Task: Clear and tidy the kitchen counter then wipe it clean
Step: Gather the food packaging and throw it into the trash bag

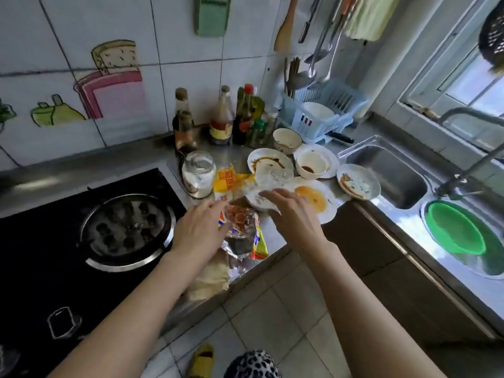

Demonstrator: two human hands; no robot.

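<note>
Between the black stove (81, 227) and the steel sink (387, 175), our tabletop (272, 236) is cluttered with dirty plates (270, 162), bowls (311, 165) and sauce bottles (222, 118) under cartoon tiles; our left hand (199, 230) pinches a crumpled foil-and-yellow wrapper (242, 233) at the tabletop's front edge; our right hand (291, 211), grip spread, rests on a white plate (256, 200).

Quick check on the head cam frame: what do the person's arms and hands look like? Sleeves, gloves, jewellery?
Both forearms are bare up to the frame edge, with no sleeves in view. The left hand and right hand wear no gloves. No rings, watch or wristbands are visible, and there are no markings on either arm.
</note>
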